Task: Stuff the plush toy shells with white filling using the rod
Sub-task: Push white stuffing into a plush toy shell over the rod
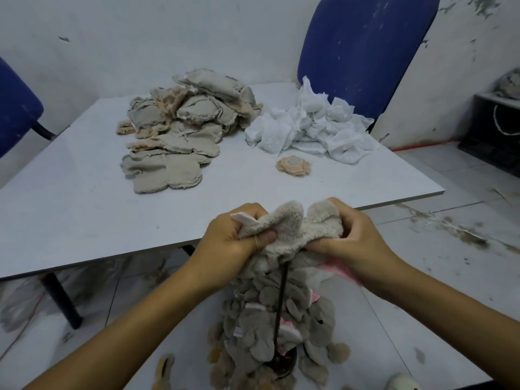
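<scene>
Both hands (230, 237) (351, 237) grip a soft, limp plush shell (292, 226) on the rod (281, 299); best held at its edges.

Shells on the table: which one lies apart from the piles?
The small peach round shell, alone in front of the white filling; the others are heaped in the grey pile.

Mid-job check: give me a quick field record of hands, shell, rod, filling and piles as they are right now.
left hand: grips the shell's left side
right hand: grips its right side
shell: beige plush, held above the rod
rod: dark, upright, top hidden under the shell
filling: white heap, far right of the table
flat shells: pile at far left of the table
floor pile: plush pieces round the rod's base
</scene>
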`<state>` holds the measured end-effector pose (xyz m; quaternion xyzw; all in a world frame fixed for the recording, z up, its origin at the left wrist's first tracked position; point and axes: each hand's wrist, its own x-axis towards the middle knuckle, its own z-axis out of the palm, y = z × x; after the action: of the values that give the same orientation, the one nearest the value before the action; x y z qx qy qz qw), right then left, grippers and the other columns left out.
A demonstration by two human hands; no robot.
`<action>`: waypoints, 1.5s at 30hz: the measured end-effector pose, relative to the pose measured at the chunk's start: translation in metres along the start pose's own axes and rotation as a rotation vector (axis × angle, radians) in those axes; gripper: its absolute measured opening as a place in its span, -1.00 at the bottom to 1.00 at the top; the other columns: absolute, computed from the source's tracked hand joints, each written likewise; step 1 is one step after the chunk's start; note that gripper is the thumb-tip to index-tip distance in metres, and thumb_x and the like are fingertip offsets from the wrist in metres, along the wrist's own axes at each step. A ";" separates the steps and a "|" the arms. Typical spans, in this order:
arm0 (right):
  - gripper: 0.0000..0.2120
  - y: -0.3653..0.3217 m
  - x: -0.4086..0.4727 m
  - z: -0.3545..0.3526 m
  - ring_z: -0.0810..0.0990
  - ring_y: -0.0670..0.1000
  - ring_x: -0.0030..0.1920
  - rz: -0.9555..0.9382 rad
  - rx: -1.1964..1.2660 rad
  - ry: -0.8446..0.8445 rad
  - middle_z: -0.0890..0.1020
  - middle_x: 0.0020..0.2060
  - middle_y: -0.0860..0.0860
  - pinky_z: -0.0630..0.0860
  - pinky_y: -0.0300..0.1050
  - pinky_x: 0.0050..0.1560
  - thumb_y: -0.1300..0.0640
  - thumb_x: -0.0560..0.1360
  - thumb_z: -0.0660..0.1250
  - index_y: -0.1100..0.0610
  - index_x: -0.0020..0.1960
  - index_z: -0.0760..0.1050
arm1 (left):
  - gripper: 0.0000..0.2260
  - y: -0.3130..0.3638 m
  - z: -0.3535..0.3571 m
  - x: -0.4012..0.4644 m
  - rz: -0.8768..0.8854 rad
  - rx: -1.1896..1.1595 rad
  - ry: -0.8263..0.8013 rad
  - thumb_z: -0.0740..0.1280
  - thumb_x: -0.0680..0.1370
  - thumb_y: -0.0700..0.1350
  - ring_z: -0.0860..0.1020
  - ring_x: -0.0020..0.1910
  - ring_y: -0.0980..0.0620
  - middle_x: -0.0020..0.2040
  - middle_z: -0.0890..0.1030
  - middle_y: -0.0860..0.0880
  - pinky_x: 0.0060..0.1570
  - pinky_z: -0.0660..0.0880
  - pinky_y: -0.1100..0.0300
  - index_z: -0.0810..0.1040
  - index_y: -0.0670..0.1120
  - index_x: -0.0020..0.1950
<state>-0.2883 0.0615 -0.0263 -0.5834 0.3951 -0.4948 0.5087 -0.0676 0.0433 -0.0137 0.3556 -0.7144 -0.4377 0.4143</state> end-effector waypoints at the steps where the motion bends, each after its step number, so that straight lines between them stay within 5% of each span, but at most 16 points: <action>1: -0.67 0.002 -0.002 -0.001 0.68 0.09 0.01 0.049 0.000 -0.043 0.70 -0.07 0.03 0.65 0.03 -0.01 0.16 0.31 0.58 0.01 0.04 0.61 | -0.83 -0.001 0.001 -0.002 -0.006 0.038 -0.046 0.44 0.46 -0.10 0.46 -0.29 0.17 -0.28 0.48 0.18 -0.24 0.37 0.28 0.46 0.02 -0.21; 5: -0.64 0.003 -0.007 -0.001 0.68 0.04 0.02 0.104 -0.033 -0.079 0.70 -0.03 0.02 0.61 -0.14 -0.04 0.07 0.32 0.56 -0.03 0.09 0.59 | -0.66 0.003 0.002 -0.005 -0.055 0.125 -0.226 0.53 0.40 -0.01 0.58 0.04 0.16 0.04 0.57 0.18 -0.01 0.48 0.27 0.51 0.16 0.10; 10: -0.51 -0.005 -0.005 0.003 0.69 0.10 0.01 -0.040 0.099 0.063 0.69 -0.03 0.09 0.63 -0.05 -0.07 0.21 0.28 0.59 -0.02 0.14 0.52 | -0.90 0.013 -0.008 0.003 0.045 0.054 -0.032 0.47 0.39 -0.25 0.54 -0.26 0.20 -0.26 0.57 0.10 -0.21 0.44 0.35 0.56 -0.13 -0.19; 12: -0.47 -0.011 -0.004 0.005 0.71 0.08 -0.04 -0.082 0.095 0.095 0.71 -0.07 0.09 0.64 -0.09 -0.13 0.29 0.30 0.58 -0.04 0.16 0.49 | -0.75 0.013 -0.011 0.003 0.052 0.094 -0.078 0.49 0.40 -0.35 0.47 -0.35 0.24 -0.34 0.50 0.12 -0.28 0.40 0.39 0.46 -0.13 -0.30; 16: -0.47 -0.022 -0.003 0.010 0.73 0.03 -0.07 -0.135 0.028 0.117 0.74 -0.09 0.05 0.64 -0.15 -0.16 0.23 0.26 0.56 -0.02 0.15 0.45 | -0.74 0.009 -0.009 0.001 -0.017 0.235 -0.132 0.56 0.38 -0.23 0.50 -0.25 0.05 -0.25 0.56 -0.14 -0.17 0.45 0.08 0.49 -0.29 -0.20; 21: -0.46 -0.035 0.003 0.009 0.72 0.02 -0.04 -0.191 -0.012 0.093 0.74 -0.08 0.02 0.64 -0.16 -0.12 0.23 0.26 0.53 0.05 0.18 0.43 | -0.68 0.029 -0.012 0.006 0.128 0.090 -0.038 0.57 0.34 -0.04 0.64 -0.03 0.02 -0.04 0.66 0.02 -0.05 0.56 0.15 0.61 -0.04 0.04; 26: -0.46 -0.041 0.007 0.007 0.72 0.01 -0.07 -0.241 -0.015 0.112 0.73 -0.11 0.01 0.64 -0.14 -0.14 0.21 0.27 0.56 0.07 0.18 0.42 | -0.87 0.031 -0.009 0.010 0.046 -0.299 0.064 0.51 0.27 -0.21 0.61 -0.26 0.05 -0.30 0.64 0.03 -0.25 0.57 0.19 0.66 0.01 -0.28; 29: -0.46 -0.043 0.007 0.005 0.69 0.01 -0.11 -0.251 -0.087 0.055 0.70 -0.12 0.05 0.62 -0.17 -0.16 0.19 0.30 0.56 0.00 0.19 0.43 | -0.76 0.020 -0.017 0.005 -0.035 -0.097 -0.062 0.46 0.29 -0.37 0.58 -0.30 0.07 -0.32 0.63 0.02 -0.28 0.55 0.15 0.66 -0.01 -0.29; 32: -0.43 -0.040 0.006 0.004 0.66 0.00 -0.13 -0.265 -0.219 -0.026 0.65 -0.10 0.05 0.62 -0.17 -0.18 0.22 0.31 0.59 -0.02 0.22 0.43 | -0.70 0.005 -0.022 0.002 -0.115 0.278 -0.247 0.41 0.42 -0.47 0.61 -0.20 -0.08 -0.18 0.67 -0.03 -0.12 0.61 -0.12 0.66 -0.06 -0.13; 34: -0.38 -0.036 0.007 0.004 0.64 0.04 -0.09 -0.272 -0.296 -0.056 0.62 -0.06 -0.01 0.64 -0.10 -0.14 0.22 0.32 0.61 -0.08 0.25 0.40 | -0.70 0.004 -0.022 0.001 -0.139 0.419 -0.335 0.46 0.46 -0.33 0.60 -0.03 -0.08 0.00 0.65 -0.01 0.00 0.55 -0.15 0.59 -0.08 0.14; 36: -0.28 -0.033 0.008 0.000 0.61 0.07 -0.05 -0.269 -0.316 -0.080 0.58 0.01 -0.04 0.63 -0.03 -0.10 0.20 0.31 0.62 -0.14 0.31 0.34 | -0.46 0.009 -0.022 0.002 -0.162 0.336 -0.392 0.57 0.36 -0.09 0.59 0.12 0.06 0.15 0.61 0.07 0.09 0.55 0.02 0.49 0.06 0.29; 39: -0.16 -0.025 0.007 -0.009 0.58 0.01 0.04 -0.226 -0.344 -0.131 0.51 0.10 -0.05 0.59 -0.18 -0.07 0.10 0.28 0.64 -0.21 0.40 0.25 | -0.22 0.023 -0.018 0.003 -0.118 0.218 -0.282 0.58 0.23 0.20 0.50 0.22 0.21 0.25 0.49 0.15 0.15 0.50 0.28 0.33 0.32 0.39; 42: -0.23 -0.012 0.008 -0.015 0.54 -0.09 0.22 -0.107 -0.432 -0.231 0.49 0.20 -0.13 0.57 -0.15 0.13 0.09 0.32 0.61 -0.26 0.37 0.28 | -0.36 0.031 -0.006 0.004 0.129 0.419 -0.124 0.56 0.34 0.15 0.51 0.14 0.21 0.15 0.49 0.12 -0.01 0.44 0.43 0.43 0.25 0.37; 45: -0.50 -0.002 0.010 -0.012 0.55 0.05 0.24 -0.051 -0.493 -0.177 0.56 0.23 -0.03 0.52 0.14 0.25 0.37 0.50 0.39 -0.14 0.26 0.43 | -0.75 0.032 0.002 0.004 0.194 0.312 -0.081 0.50 0.46 -0.19 0.62 -0.04 0.08 -0.03 0.65 0.03 -0.09 0.55 0.12 0.63 -0.08 0.13</action>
<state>-0.2985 0.0500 -0.0229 -0.7404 0.4432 -0.3432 0.3710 -0.0759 0.0520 0.0166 0.3272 -0.8205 -0.2937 0.3653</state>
